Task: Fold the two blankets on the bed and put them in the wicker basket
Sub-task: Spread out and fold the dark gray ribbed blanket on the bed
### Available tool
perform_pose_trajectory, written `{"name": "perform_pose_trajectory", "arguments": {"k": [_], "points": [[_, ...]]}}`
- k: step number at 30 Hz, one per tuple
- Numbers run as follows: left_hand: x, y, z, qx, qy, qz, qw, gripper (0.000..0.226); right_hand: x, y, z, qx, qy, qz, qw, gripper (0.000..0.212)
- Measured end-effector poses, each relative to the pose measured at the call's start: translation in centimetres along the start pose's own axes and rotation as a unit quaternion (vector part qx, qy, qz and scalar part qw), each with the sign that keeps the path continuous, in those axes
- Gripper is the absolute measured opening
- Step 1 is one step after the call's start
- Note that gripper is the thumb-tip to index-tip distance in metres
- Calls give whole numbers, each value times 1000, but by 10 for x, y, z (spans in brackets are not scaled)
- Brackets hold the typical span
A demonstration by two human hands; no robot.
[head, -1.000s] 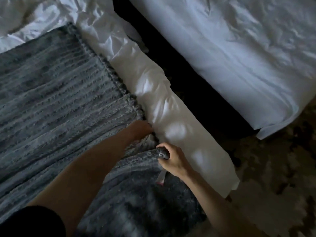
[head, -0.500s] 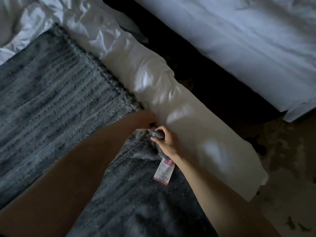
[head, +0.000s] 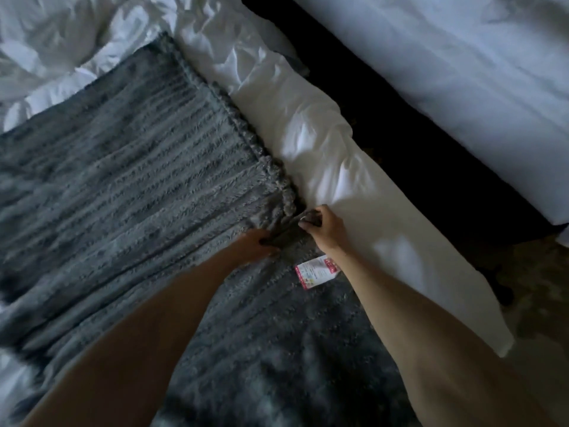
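Nearest me, the grey blanket (head: 147,192) lies doubled over on the bed (head: 338,186), and its white-and-pink label (head: 317,271) now lies flat and exposed by the right wrist. Just beyond it, the right hand (head: 328,224) pinches the carried corner against the ruffled edge. The left hand (head: 257,245), which touched it half a second ago, has drawn aside to grip a fold nearby, so I'd say this fold is being squared up. Farther off there is only a second bed (head: 446,72), and no basket shows.
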State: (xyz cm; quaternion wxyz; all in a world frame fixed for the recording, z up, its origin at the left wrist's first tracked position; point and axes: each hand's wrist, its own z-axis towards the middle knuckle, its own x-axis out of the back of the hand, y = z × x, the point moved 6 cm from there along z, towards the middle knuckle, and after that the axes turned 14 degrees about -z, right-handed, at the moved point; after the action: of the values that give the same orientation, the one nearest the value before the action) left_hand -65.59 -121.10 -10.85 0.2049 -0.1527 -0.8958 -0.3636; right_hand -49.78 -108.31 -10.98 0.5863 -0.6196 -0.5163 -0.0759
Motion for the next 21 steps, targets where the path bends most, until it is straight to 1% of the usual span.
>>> {"name": "perform_pose_trajectory", "arguments": {"k": [2, 4, 5, 6, 7, 8, 9, 11, 13, 14, 16, 18, 21], "points": [[5, -1, -4, -18, 48, -27, 998, 34, -3, 8, -2, -26, -25, -58, 998, 50], [1, -1, -15, -29, 76, 3, 997, 50, 2, 7, -12, -27, -22, -101, 994, 54], [-2, -4, -24, -20, 90, 31, 995, 59, 6, 5, -20, -16, -13, -133, 991, 55], [-5, -8, -38, -14, 118, 51, 992, 63, 11, 1, -30, 1, -1, -166, 986, 56], [-7, -12, -57, -18, 157, 59, 986, 63, 18, -3, -44, 23, 22, -193, 981, 56], [-9, -16, -79, -41, 204, 64, 976, 59, 25, -9, -59, 54, 57, -217, 973, 54], [-11, -19, -103, -73, 244, 75, 964, 56, 32, -16, -75, 90, 97, -242, 961, 49], [-21, -36, -150, -106, 283, 98, 948, 53, 35, -29, -109, 169, 152, -300, 927, 41], [-37, -65, -190, -76, 279, 102, 952, 56, 23, -37, -140, 252, 155, -328, 897, 37], [-46, -85, -211, -43, 275, 96, 956, 57, 13, -41, -155, 298, 145, -318, 888, 34], [-65, -127, -253, 27, 274, 72, 959, 59, -13, -50, -186, 376, 99, -300, 871, 26], [-85, -166, -296, 88, 277, 39, 956, 56, -40, -60, -213, 411, 29, -309, 857, 21], [-109, -215, -357, 173, 289, -8, 942, 53, -73, -68, -250, 403, -56, -336, 850, 16]]}}
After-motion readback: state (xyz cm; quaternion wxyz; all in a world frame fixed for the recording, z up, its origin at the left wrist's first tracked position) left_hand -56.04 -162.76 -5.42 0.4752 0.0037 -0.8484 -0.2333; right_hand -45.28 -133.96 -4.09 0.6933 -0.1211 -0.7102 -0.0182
